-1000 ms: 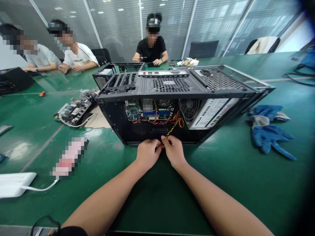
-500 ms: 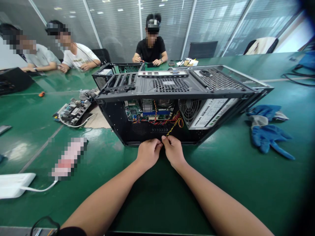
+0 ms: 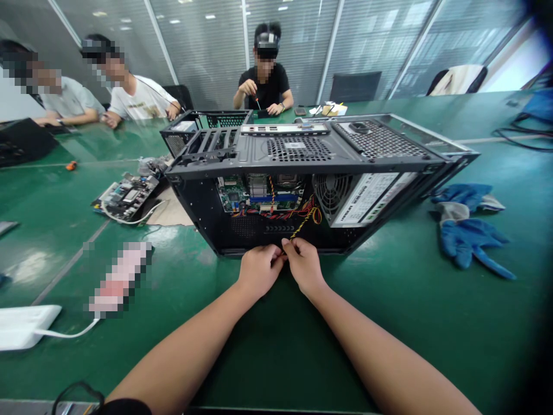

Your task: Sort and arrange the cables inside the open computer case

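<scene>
An open black computer case (image 3: 298, 150) lies before me, its open side facing my hands. Inside show a circuit board (image 3: 283, 199) and a power supply (image 3: 367, 202) with a fan grille. From the power supply's bundled wires a twisted yellow-and-black cable (image 3: 303, 225) runs down to my fingers. My right hand (image 3: 305, 268) is closed in a pinch on this cable. Beside it my left hand (image 3: 261, 271) is closed too, its fingertips meeting the right ones near the cable's end. What the left fingers hold is hidden.
Blue-grey work gloves (image 3: 469, 233) lie right of the case. To the left are a loose circuit board (image 3: 127, 196), a blurred-out device (image 3: 123, 276) on a white cable, and a white power bank-like box (image 3: 26, 325). Several people sit across the green table (image 3: 432, 340), one holding a screwdriver (image 3: 258, 101).
My hands stay almost in place at the cable, with only slight finger movement. The person opposite has raised one hand, and the screwdriver now stands more upright.
</scene>
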Tool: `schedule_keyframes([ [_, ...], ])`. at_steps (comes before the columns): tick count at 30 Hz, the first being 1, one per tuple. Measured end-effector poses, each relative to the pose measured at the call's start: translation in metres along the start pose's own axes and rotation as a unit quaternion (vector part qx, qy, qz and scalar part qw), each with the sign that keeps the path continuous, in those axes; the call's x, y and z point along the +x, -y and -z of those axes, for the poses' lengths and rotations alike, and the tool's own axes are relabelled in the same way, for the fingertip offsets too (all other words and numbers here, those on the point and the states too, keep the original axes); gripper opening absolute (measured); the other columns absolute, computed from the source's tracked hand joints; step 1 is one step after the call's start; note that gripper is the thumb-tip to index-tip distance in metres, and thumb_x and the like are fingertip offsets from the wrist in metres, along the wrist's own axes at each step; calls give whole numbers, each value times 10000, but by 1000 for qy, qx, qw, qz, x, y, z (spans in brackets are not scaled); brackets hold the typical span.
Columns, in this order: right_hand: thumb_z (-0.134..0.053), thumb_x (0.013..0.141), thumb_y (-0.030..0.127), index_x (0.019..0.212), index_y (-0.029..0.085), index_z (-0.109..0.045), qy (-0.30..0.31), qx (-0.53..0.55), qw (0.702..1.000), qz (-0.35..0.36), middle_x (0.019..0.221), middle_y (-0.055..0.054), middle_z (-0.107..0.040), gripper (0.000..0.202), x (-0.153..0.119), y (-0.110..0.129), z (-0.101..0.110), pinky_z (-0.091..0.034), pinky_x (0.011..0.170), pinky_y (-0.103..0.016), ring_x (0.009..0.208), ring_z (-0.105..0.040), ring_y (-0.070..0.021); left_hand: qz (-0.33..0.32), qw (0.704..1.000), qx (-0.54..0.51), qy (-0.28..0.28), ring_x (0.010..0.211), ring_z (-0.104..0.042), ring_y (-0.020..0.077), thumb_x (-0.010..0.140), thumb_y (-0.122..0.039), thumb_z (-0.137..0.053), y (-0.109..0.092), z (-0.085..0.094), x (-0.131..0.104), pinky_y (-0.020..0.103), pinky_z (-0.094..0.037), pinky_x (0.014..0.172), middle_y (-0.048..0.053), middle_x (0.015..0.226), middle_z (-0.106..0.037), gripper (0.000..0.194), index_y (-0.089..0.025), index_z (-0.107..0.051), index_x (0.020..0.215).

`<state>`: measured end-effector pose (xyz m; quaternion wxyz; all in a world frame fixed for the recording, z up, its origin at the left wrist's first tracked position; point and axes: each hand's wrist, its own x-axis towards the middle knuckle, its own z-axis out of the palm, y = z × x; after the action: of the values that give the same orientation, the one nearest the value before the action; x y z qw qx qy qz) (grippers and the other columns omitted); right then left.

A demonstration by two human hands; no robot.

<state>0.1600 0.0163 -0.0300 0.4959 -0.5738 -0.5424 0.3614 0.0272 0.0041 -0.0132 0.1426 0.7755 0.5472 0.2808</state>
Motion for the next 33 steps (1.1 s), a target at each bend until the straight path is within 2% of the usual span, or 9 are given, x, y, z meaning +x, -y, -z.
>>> schedule_keyframes([
  [6, -542, 856, 474, 566, 212, -410, 1, 0, 1000, 4, 539, 44, -401, 412, 0, 0, 0, -301, 523, -268, 540, -370, -125, 3, 1000, -8, -1, 705, -648, 161, 829, -235, -636, 0, -1, 0, 269, -464, 667, 6, 753, -703, 36, -202, -643, 816],
  [11, -529, 858, 468, 560, 213, -402, 1, -2, 1000, 3, 533, 43, -395, 412, 0, 2, 1, -290, 520, -271, 538, -351, -124, -7, 1000, 1, -1, 687, -643, 160, 882, -242, -573, -1, 0, 1, 266, -439, 638, 11, 741, -695, 118, -199, -639, 794],
  [20, -503, 875, 428, 578, 214, -388, 4, -8, 1000, 10, 539, 50, -377, 384, 1, 2, 1, -289, 526, -273, 542, -344, -122, 4, 999, -41, 19, 634, -617, 142, 898, -216, -536, -5, 4, 3, 252, -417, 613, 7, 718, -682, 151, -188, -645, 797],
  [28, -542, 861, 472, 561, 199, -452, -5, -1, 1000, -7, 536, 37, -435, 416, 0, 4, 1, -309, 528, -269, 537, -382, -122, -8, 999, -18, -40, 660, -616, 148, 850, -217, -589, -3, 1, 0, 260, -440, 636, 9, 708, -677, 93, -192, -638, 775],
  [33, -556, 851, 490, 550, 201, -453, -16, -9, 1000, -18, 516, 32, -451, 430, -1, 6, 2, -310, 520, -267, 521, -380, -120, -13, 998, -10, -55, 667, -616, 152, 854, -243, -598, -1, -1, -1, 265, -448, 653, 9, 703, -676, 95, -198, -644, 783],
])
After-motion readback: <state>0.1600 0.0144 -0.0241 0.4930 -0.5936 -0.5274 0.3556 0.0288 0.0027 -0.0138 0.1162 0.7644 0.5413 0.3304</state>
